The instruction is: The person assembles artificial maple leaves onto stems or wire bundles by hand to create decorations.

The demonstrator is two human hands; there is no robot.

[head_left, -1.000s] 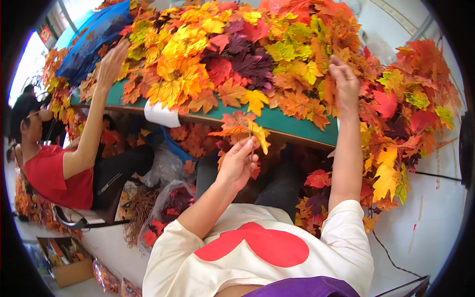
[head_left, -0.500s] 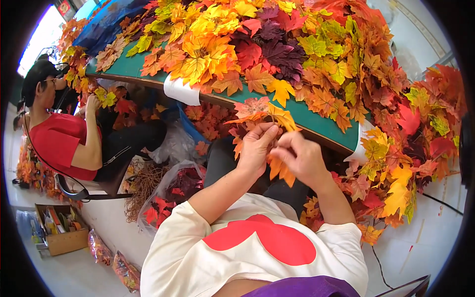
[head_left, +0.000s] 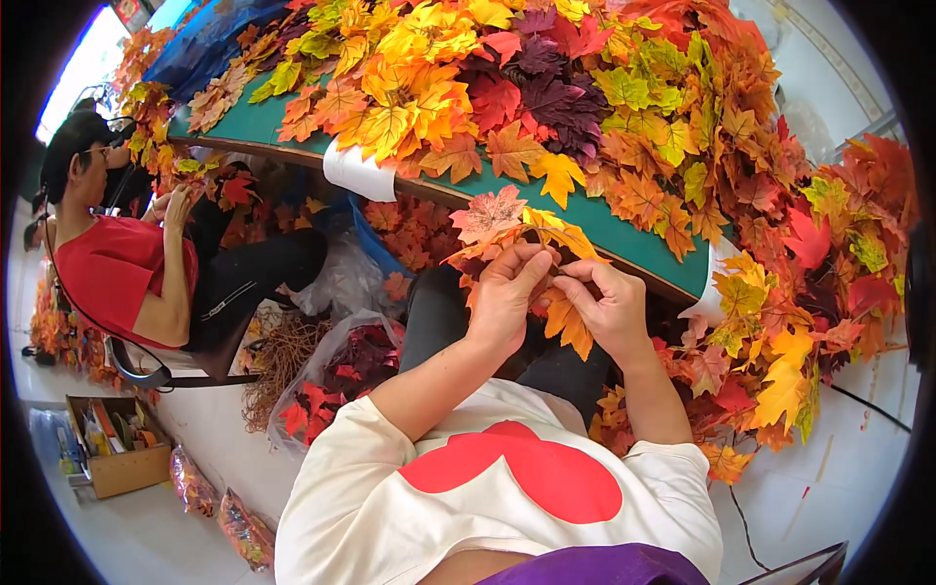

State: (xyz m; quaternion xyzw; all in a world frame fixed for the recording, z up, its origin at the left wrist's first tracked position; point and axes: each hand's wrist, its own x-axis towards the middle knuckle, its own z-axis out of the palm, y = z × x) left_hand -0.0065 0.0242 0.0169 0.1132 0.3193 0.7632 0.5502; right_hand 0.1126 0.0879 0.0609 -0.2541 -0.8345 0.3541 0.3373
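Note:
My left hand (head_left: 507, 292) and my right hand (head_left: 606, 304) meet in front of my chest, just below the table edge. Both pinch a small bunch of artificial maple leaves (head_left: 507, 222), orange, pink and yellow, that fans up and to the right of the fingers. One orange leaf (head_left: 568, 322) hangs down between the two hands. Above them a thick heap of autumn leaves (head_left: 468, 88) in yellow, orange, red, purple and green covers the green table (head_left: 253, 122).
A person in a red shirt (head_left: 107, 278) sits at the left, hands raised near the table edge. Clear bags of red leaves (head_left: 331, 375) and brown stems lie on the floor. A cardboard box (head_left: 117, 448) stands lower left. More leaves hang at right (head_left: 780, 322).
One second ago my right hand reached up into the leaf heap while my left held the bunch. It came down to join the left hand, and both now work the bunch.

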